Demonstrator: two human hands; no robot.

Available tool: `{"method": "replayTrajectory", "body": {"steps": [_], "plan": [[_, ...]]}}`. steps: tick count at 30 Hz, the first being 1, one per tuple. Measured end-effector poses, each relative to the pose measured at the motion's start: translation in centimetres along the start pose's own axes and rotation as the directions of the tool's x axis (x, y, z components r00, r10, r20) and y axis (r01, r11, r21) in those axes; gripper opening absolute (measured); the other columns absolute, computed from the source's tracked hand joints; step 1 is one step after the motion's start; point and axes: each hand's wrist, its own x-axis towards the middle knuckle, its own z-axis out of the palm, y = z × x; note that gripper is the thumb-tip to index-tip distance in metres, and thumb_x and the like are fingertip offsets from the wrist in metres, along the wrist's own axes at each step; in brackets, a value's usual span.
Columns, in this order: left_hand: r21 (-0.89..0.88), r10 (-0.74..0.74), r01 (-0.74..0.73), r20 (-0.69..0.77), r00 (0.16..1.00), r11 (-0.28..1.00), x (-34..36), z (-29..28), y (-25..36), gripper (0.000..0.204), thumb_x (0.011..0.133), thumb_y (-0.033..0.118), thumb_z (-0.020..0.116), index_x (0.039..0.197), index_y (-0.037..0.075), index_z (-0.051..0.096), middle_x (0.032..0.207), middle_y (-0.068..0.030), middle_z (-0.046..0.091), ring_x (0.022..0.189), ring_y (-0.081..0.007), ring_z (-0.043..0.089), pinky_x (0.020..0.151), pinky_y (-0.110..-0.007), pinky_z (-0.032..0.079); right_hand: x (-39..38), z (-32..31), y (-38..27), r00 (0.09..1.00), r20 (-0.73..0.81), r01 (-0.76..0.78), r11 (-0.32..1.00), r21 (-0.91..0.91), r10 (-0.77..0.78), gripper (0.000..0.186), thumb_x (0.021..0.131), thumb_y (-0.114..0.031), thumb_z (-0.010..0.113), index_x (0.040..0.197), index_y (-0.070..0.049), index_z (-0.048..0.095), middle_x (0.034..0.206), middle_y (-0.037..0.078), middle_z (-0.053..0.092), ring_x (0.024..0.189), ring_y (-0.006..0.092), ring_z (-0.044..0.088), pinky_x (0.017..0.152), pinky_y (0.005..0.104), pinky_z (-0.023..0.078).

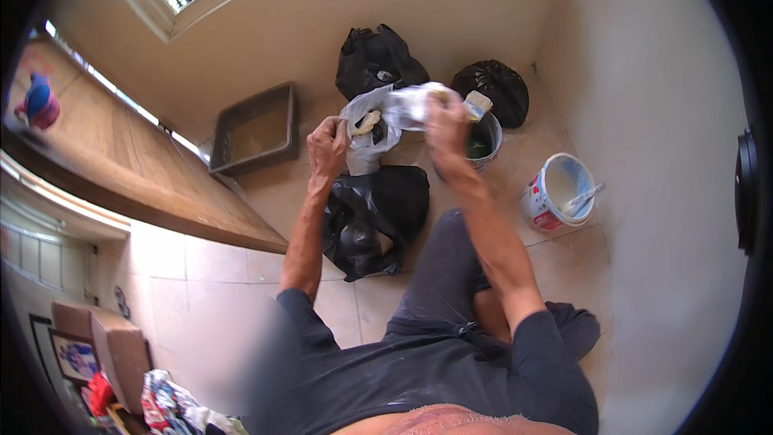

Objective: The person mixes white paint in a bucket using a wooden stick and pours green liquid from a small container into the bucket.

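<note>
My left hand (pixel 328 145) pinches the rim of a translucent plastic bag (pixel 380 105), which hangs with its mouth turned up. Inside it lies a pale yellowish lump (pixel 367 122) beside something dark. My right hand (pixel 445 121), smeared by motion, is closed on a whitish crumpled plastic piece (pixel 411 106) to the right of the bag's mouth. Whether that piece joins the bag, I cannot tell. Just past my right hand, a paintbrush (pixel 478 104) with pale bristles rests at the rim of a bucket (pixel 494 145) with something dark green inside.
Black plastic bags stand at the wall (pixel 377 64), at the corner (pixel 493 90) and near my leg (pixel 378 213). A white bucket (pixel 547 193) with a stick-like handle (pixel 586 197) sits at right. Leftward are a dark rectangular tray (pixel 291 125) and a wooden panel (pixel 145 153).
</note>
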Motion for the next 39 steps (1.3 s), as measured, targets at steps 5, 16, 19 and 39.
{"method": "replayTrajectory", "body": {"steps": [5, 16, 19, 39], "plan": [[0.036, 0.032, -0.027, -0.146, 0.989, 0.999, 3.3, 3.4, 0.3, 0.021, 0.089, 0.017, 0.061, 0.085, -0.003, 0.068, 0.064, -0.0099, 0.065, 0.057, -0.0141, 0.061, 0.056, -0.031, 0.048, -0.2, 11.3, 8.8, 0.892, 0.419, 0.435, 0.58, -0.688, -0.172, 0.026, 0.086, -0.021, 0.055, 0.101, 0.0, 0.06, 0.093, 0.026, 0.066, 0.092, 0.0391, 0.066, 0.08, 0.0462, 0.053], [-0.035, -0.508, 0.512, -0.199, 0.838, 0.858, 20.5, -9.6, -21.0, 0.013, 0.085, 0.013, 0.059, 0.089, 0.003, 0.066, 0.087, -0.0076, 0.064, 0.069, -0.0189, 0.06, 0.058, -0.038, 0.051, 1.3, -3.7, -0.1, 0.804, 0.527, 0.471, 0.837, -0.28, -0.276, 0.023, 0.083, -0.018, 0.063, 0.097, 0.0, 0.064, 0.097, 0.019, 0.067, 0.087, 0.0343, 0.066, 0.08, 0.0382, 0.052], [-0.112, -0.378, 0.362, -0.215, 0.9, 0.925, 25.4, -5.6, -18.9, 0.023, 0.084, 0.007, 0.054, 0.1, -0.006, 0.066, 0.09, -0.015, 0.067, 0.074, -0.0274, 0.067, 0.062, -0.041, 0.057, 0.0, -12.8, 0.4, 0.816, 0.547, 0.406, 0.86, -0.309, -0.189, 0.022, 0.083, -0.012, 0.064, 0.101, 0.001, 0.065, 0.095, 0.015, 0.067, 0.083, 0.0258, 0.068, 0.076, 0.0334, 0.053], [-0.278, 0.156, -0.307, -0.457, 0.876, 0.91, 15.4, 6.3, 10.7, 0.026, 0.09, 0.01, 0.054, 0.11, -0.003, 0.063, 0.099, -0.0139, 0.066, 0.092, -0.0222, 0.064, 0.082, -0.032, 0.051, 4.4, -45.6, 3.0, 0.964, -0.265, -0.251, 0.262, -0.932, -0.022, 0.05, 0.081, -0.033, 0.071, 0.117, 0.0, 0.061, 0.109, 0.019, 0.062, 0.101, 0.0318, 0.062, 0.086, 0.0419, 0.05]]}}
